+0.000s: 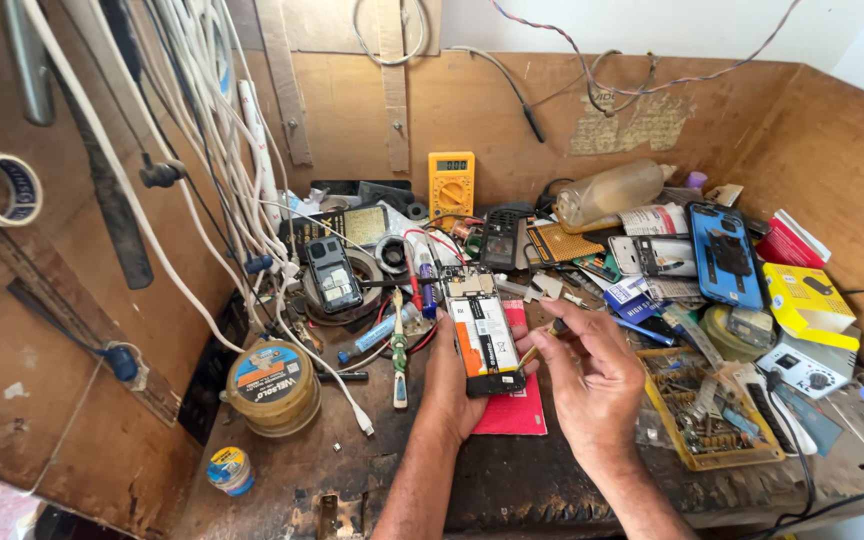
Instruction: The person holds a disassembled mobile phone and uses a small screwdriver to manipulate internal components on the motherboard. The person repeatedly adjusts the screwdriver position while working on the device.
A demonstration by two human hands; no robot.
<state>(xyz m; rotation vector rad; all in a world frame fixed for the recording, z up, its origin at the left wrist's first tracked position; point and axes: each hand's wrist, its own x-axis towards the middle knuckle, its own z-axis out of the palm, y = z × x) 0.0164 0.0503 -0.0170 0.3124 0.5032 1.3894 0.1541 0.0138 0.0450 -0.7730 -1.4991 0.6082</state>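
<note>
the opened black phone with its back cover off and a white-and-orange battery showing [482, 338] sits upright in the left hand [452, 385], a little above the middle of the dark, worn workbench top [512, 480]. the left fingers curl around its lower end, thumb on one edge and the rest behind, gripping it firmly. the right hand [587, 375] is just beside it, thumb and forefinger pinched together on a thin yellowish tool [530, 350] whose tip touches the phone's right edge; the other fingers are folded loosely underneath. directly under the phone lies a flat red card or pad [517, 410]. left of the hands a green-handled screwdriver [399, 355] lies on the bench, and further left stands a round tin with a blue-and-orange label [272, 385]. to the right there is a yellow tray of small screws and parts [702, 415], then a blue phone case [724, 255] among scattered boxes. behind it all a yellow multimeter [450, 185] leans on the wooden back wall, and white cables [222, 150] hang down on the left.
</note>
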